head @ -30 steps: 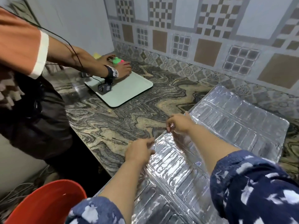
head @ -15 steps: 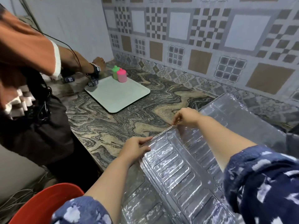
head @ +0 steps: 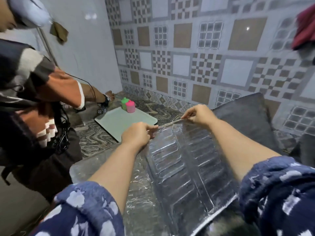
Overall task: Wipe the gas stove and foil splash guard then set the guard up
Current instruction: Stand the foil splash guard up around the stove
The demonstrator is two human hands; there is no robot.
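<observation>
The foil splash guard (head: pixel 184 167), a ribbed silver folding sheet, is tilted up off the marble counter (head: pixel 95 135) in front of me. My left hand (head: pixel 136 135) pinches its top edge at the left end. My right hand (head: pixel 199 114) pinches the same edge further right. Another panel of the guard (head: pixel 242 116) stands at an angle toward the tiled wall on the right. A flatter panel (head: pixel 136 181) lies under my left forearm. No gas stove shows in the head view.
Another person (head: pixel 39 103) stands at the left, one hand near a pale tray (head: pixel 119 123) on the counter. A green cup (head: pixel 124 102) and a pink cup (head: pixel 130 107) stand on the tray. A dark red cloth (head: pixel 305 28) hangs at the top right.
Both my hands have lifted the guard's edge up off the counter, and its panels now fold upward. The other person's hand has left the cups and drawn back toward the left.
</observation>
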